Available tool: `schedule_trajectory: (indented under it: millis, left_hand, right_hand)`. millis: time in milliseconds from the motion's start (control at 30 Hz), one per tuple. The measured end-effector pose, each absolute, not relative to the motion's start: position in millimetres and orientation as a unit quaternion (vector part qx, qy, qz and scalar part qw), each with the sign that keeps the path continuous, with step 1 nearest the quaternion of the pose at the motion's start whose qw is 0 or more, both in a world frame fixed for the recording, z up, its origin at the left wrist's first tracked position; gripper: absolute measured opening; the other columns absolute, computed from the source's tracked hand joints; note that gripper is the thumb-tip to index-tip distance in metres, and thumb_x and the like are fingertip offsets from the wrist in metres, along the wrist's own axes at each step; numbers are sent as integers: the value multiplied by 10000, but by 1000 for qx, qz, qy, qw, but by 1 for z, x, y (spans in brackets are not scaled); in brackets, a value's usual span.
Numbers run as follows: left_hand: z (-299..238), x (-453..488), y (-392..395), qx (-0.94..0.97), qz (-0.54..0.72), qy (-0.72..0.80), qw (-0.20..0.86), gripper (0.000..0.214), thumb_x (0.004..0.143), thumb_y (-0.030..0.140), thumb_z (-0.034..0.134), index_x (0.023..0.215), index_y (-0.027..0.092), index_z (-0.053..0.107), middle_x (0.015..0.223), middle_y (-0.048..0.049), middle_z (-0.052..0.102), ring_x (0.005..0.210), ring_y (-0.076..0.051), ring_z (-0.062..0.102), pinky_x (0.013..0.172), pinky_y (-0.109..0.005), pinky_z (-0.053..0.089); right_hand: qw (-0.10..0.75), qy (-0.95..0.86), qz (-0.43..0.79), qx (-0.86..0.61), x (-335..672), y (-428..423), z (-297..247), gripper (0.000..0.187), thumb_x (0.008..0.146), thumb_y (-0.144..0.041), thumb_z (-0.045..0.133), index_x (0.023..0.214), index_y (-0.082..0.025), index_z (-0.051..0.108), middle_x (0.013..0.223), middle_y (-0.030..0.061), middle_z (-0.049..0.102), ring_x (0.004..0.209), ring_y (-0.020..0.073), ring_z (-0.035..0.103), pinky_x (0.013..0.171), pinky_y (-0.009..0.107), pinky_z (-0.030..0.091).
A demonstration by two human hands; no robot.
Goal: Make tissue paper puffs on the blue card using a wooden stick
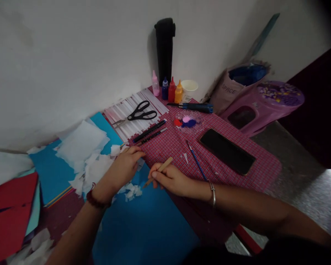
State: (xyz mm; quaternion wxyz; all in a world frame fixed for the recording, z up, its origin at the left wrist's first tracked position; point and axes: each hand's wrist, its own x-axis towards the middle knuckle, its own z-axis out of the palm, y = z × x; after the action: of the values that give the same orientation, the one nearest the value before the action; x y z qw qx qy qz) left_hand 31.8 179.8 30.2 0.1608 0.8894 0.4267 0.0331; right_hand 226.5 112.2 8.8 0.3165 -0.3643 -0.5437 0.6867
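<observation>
My right hand (171,179) grips a pale wooden stick (165,164) like a pen. Its thin, darker tip points down at a blue sheet (143,224), close to a small heap of torn white paper scraps (133,191). Just left of it, my left hand (128,162) is bent over more torn paper, fingers together. A bit of whitish paper (140,164) shows under those fingers; whether they pinch it is hidden. Larger white tissue sheets (82,141) lie beyond my left wrist on another blue sheet (51,169).
Behind my hands lie black scissors (142,111), pens (149,131), a utility knife (195,107) and a palette with paint (188,121). Paint bottles (171,90), a cup (189,86) and a black case (164,51) stand by the wall. Rightward are a phone (227,151) and paintbrush (196,160).
</observation>
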Motion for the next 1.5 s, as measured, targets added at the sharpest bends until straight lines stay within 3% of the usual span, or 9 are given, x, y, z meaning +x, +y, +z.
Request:
schedule_trajectory:
  millis: [200,300,400,500,600,767,933,1167,1500]
  left_hand:
    - [30,37,197,878,47,435,195,159,801,174,493,710,173,624,859,-66,612,863,-216,566,835,-374,447]
    - [35,32,196,858,75,466,203,170,831,204,451,742,170,592,777,-40,602,779,-189,578,744,-331,465]
    - [46,20,180,817,152,515,210,141,826,238,468,778,174,584,845,-41,606,784,-176,591,676,-288,472]
    - [60,4,149,758,232,584,175,110,791,256,532,733,183,589,978,-51,598,848,-173,595,681,-265,471]
    - [67,-11,110,716,246,637,145,123,777,259,549,677,194,578,958,-32,607,843,-167,593,717,-266,452]
    - [54,-26,58,649,217,688,243,110,775,319,552,763,216,591,743,22,624,690,-147,600,645,-244,452]
    - [46,-22,46,599,198,707,319,200,788,399,547,794,207,604,702,20,641,649,-153,606,585,-240,447]
    - [47,-20,43,565,226,693,387,236,771,423,605,876,211,602,771,16,648,716,-150,619,643,-228,471]
    - [46,-16,48,681,84,541,486,157,839,253,504,698,200,551,690,31,553,661,-121,522,624,-224,405]
  right_hand:
    - [323,-548,682,-362,229,114,8,141,907,-178,405,850,-156,532,655,-15,566,494,78,466,472,191,383]
    - [341,-546,677,-356,230,114,6,144,907,-201,409,853,-154,533,647,-14,560,486,79,459,458,190,373]
    - [366,-550,667,-343,231,111,6,150,908,-238,420,861,-157,537,648,-13,559,497,81,462,465,192,377]
    - [372,-581,650,-318,231,105,8,154,908,-241,422,879,-156,548,656,-9,569,522,84,480,483,194,389]
    - [350,-639,621,-289,228,99,9,170,904,-206,417,874,-151,574,688,5,589,583,93,540,527,198,427]
    - [318,-762,506,-248,219,94,8,220,901,-177,419,832,-152,627,876,49,672,712,114,615,670,233,486]
    - [328,-808,420,-252,218,93,13,205,897,-169,435,945,-139,631,805,44,684,695,122,622,665,227,491]
    - [325,-795,424,-287,222,98,15,197,898,-154,427,925,-141,622,815,52,678,716,128,628,669,237,491]
    - [350,-766,462,-278,220,97,10,200,899,-164,429,880,-152,628,807,33,672,709,115,626,668,225,490]
